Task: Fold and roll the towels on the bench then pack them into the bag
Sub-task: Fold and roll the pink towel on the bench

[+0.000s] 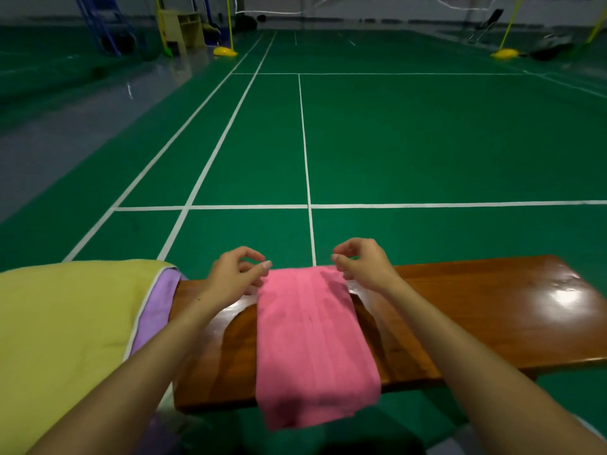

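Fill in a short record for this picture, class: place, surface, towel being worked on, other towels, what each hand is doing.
place: indoor court with green floor
surface: wooden bench
towel in work: pink towel, folded into a strip across the bench, near end hanging over the edge
other towels: yellow towel on purple towel, at left
left hand: fingers curled at the far left corner
right hand: fingers curled at the far right corner
bag: not in view

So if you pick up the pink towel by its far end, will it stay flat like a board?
Probably not. The pink towel already droops over the near edge of the bench, so it looks floppy. It seems thin and light, so it would likely hang and sway. The glossy wood may let it slide easily.
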Demonstrator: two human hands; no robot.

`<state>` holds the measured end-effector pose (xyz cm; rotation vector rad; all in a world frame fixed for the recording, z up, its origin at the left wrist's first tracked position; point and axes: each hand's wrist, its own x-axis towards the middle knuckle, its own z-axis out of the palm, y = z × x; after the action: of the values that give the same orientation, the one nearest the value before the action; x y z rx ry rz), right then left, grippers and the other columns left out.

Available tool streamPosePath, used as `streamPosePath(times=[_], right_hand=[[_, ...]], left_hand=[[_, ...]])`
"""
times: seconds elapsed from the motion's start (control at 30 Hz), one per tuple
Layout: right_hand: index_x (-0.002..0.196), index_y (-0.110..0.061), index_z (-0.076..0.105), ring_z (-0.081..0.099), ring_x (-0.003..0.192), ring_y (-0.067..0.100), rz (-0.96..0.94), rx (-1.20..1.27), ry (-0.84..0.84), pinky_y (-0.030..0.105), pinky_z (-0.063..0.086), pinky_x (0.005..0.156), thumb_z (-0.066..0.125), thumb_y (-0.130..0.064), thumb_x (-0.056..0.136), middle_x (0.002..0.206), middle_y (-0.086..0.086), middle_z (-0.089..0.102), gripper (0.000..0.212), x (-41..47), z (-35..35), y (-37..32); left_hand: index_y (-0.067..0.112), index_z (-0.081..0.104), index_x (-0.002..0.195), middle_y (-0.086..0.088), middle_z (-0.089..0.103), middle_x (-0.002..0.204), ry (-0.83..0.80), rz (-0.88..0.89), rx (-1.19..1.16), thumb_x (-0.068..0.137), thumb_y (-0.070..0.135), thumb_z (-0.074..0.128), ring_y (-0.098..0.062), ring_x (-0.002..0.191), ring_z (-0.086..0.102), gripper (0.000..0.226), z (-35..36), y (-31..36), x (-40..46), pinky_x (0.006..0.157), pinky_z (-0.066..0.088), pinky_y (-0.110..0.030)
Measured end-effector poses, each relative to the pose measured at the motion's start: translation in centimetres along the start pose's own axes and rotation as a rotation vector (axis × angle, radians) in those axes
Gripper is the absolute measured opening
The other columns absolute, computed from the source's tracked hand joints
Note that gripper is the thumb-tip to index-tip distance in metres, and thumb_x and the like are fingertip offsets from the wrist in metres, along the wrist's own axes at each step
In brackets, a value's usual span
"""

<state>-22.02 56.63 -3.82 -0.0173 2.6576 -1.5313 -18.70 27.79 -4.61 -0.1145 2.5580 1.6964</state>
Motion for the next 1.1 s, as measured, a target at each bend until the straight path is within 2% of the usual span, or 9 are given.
streamPosePath(times=[0.17, 0.23, 0.33, 0.47, 0.57, 0.63, 0.77, 0.93, 1.1], right_hand=[[0.101, -0.005, 0.072, 0.075, 0.082, 0.025, 0.040, 0.201, -0.247, 0.043, 0.064, 0.074, 0.073, -0.009, 0.098, 0.098, 0.018, 0.078, 0.005, -7.3, -0.7, -0.7], [0.096, -0.011, 0.074, 0.073, 0.078, 0.018, -0.064, 0.074, -0.359, 0.036, 0.061, 0.069, 0.075, -0.012, 0.096, 0.092, 0.012, 0.079, 0.001, -9.7, -0.7, 0.3], [0.086, -0.026, 0.075, 0.068, 0.076, 0.010, -0.205, -0.213, -0.518, 0.035, 0.056, 0.075, 0.081, -0.032, 0.087, 0.085, -0.005, 0.077, 0.008, -12.0, -0.3, 2.6], [0.093, -0.025, 0.077, 0.063, 0.074, 0.012, -0.318, -0.313, -0.465, 0.036, 0.054, 0.072, 0.082, -0.042, 0.084, 0.084, -0.002, 0.073, 0.020, -12.7, 1.0, 4.2], [0.097, -0.034, 0.070, 0.059, 0.120, 0.003, -0.363, -0.309, -0.476, 0.035, 0.048, 0.103, 0.081, -0.047, 0.083, 0.123, -0.001, 0.069, 0.023, -11.9, 1.4, 4.7], [0.098, -0.038, 0.063, 0.025, 0.154, 0.006, -0.341, -0.391, -0.519, 0.033, 0.026, 0.124, 0.083, -0.050, 0.080, 0.156, -0.010, 0.049, 0.030, -11.3, 1.4, 4.9], [0.104, -0.044, 0.057, -0.003, 0.159, 0.005, -0.365, -0.559, -0.569, 0.035, 0.011, 0.127, 0.081, -0.064, 0.071, 0.170, -0.021, 0.022, 0.045, -10.8, 1.1, 4.9], [0.103, -0.039, 0.064, 0.006, 0.159, 0.014, -0.440, -0.640, -0.493, 0.031, 0.012, 0.125, 0.072, -0.056, 0.088, 0.167, -0.016, 0.032, 0.024, -10.5, 1.0, 4.5], [0.090, -0.033, 0.055, 0.043, 0.128, 0.007, -0.447, -0.592, -0.447, 0.027, 0.041, 0.104, 0.065, -0.044, 0.093, 0.138, -0.010, 0.057, 0.016, -11.3, 0.9, 3.1]], left_hand=[[-0.002, 0.064, 0.120, -0.024, 0.077, 0.107, -0.259, -0.012, -0.309, 0.094, 0.026, 0.081, -0.047, 0.100, 0.075, 0.042, -0.4, 1.0, -6.8, 0.088, 0.064, -0.052], [0.000, 0.066, 0.120, -0.023, 0.078, 0.109, -0.388, 0.011, -0.235, 0.087, 0.032, 0.085, -0.045, 0.105, 0.075, 0.049, 0.1, 0.0, -9.2, 0.095, 0.061, -0.054], [0.015, 0.071, 0.121, -0.005, 0.077, 0.118, -0.512, 0.120, 0.059, 0.090, 0.031, 0.085, -0.024, 0.114, 0.074, 0.038, 1.1, -2.0, -11.8, 0.106, 0.056, -0.046], [0.029, 0.062, 0.135, 0.017, 0.063, 0.139, -0.487, 0.278, 0.325, 0.091, 0.051, 0.081, 0.002, 0.131, 0.058, 0.052, 1.2, -3.1, -12.5, 0.113, 0.049, -0.031], [0.041, 0.058, 0.126, 0.019, 0.052, 0.155, -0.454, 0.392, 0.449, 0.087, 0.064, 0.077, 0.002, 0.141, 0.049, 0.049, 0.6, -3.9, -11.2, 0.116, 0.045, -0.035], [0.042, 0.060, 0.110, 0.019, 0.043, 0.162, -0.454, 0.377, 0.478, 0.084, 0.062, 0.080, 0.004, 0.144, 0.044, 0.039, 0.0, -4.2, -10.4, 0.117, 0.042, -0.032], [0.044, 0.064, 0.099, 0.027, 0.027, 0.167, -0.481, 0.367, 0.583, 0.075, 0.069, 0.081, 0.002, 0.146, 0.040, 0.039, -0.8, -4.5, -9.2, 0.116, 0.037, -0.025], [0.048, 0.057, 0.099, 0.025, 0.025, 0.169, -0.505, 0.425, 0.677, 0.081, 0.068, 0.077, 0.004, 0.137, 0.046, 0.033, -0.8, -4.6, -9.2, 0.107, 0.043, -0.023], [0.035, 0.063, 0.099, 0.018, 0.070, 0.130, -0.371, 0.407, 0.461, 0.096, 0.036, 0.073, 0.000, 0.113, 0.065, 0.010, -0.4, -3.8, -9.7, 0.095, 0.052, -0.026]])
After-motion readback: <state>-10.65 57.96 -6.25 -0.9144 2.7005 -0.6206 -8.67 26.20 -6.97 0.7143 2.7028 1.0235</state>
